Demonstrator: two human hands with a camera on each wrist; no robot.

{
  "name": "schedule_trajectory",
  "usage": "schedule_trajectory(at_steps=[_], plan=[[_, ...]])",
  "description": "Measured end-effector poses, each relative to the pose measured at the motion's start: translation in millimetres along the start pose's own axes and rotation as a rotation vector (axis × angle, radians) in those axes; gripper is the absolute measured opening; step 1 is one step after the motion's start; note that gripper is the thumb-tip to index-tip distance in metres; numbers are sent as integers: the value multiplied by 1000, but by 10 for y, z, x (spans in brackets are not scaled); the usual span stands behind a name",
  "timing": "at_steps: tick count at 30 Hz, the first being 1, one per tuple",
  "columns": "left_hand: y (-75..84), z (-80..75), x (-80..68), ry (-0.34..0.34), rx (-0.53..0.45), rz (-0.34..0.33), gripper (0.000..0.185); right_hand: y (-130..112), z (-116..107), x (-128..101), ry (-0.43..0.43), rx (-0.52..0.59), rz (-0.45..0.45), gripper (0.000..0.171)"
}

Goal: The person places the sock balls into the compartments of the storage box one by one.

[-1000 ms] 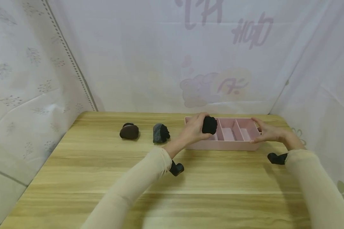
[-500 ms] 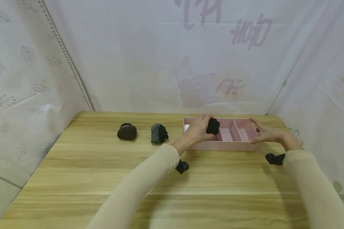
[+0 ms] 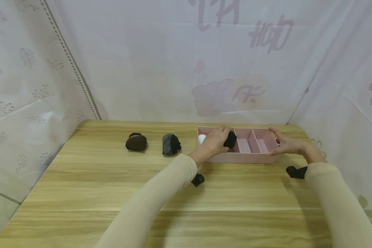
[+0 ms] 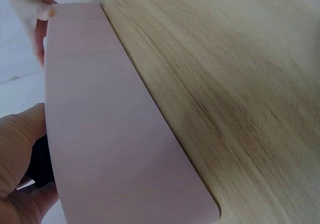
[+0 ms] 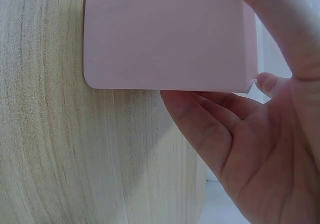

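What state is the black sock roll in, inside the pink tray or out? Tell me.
Partly in: the left hand grips the black sock roll, its lower part below the pink tray rim in the second compartment from the left.

Your wooden table (image 3: 111,193) and what's sitting on it

You've got a pink divided tray (image 3: 238,157) toward the back right. Left of the tray sits a grey-black sock roll (image 3: 171,144), and further left of that a brown sock roll (image 3: 136,142). In front of the tray's left end there's a small black sock roll (image 3: 198,179), and another black one (image 3: 294,172) just off its right front corner.
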State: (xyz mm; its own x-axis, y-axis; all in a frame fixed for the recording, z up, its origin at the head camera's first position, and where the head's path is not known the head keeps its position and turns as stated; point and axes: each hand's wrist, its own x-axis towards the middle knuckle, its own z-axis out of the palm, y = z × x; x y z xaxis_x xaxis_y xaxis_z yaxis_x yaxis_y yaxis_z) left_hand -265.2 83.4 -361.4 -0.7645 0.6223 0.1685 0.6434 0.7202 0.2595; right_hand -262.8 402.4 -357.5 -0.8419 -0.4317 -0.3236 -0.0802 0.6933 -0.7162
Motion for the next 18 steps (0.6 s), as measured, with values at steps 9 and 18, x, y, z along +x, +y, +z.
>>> schedule_trajectory(at_steps=[9, 18], plan=[[-10, 32, 34, -23, 84, 40, 62, -4, 10, 8, -17, 17, 25, 114], [-15, 34, 65, -53, 205, 97, 60, 11, 16, 11, -8, 22, 25, 114]])
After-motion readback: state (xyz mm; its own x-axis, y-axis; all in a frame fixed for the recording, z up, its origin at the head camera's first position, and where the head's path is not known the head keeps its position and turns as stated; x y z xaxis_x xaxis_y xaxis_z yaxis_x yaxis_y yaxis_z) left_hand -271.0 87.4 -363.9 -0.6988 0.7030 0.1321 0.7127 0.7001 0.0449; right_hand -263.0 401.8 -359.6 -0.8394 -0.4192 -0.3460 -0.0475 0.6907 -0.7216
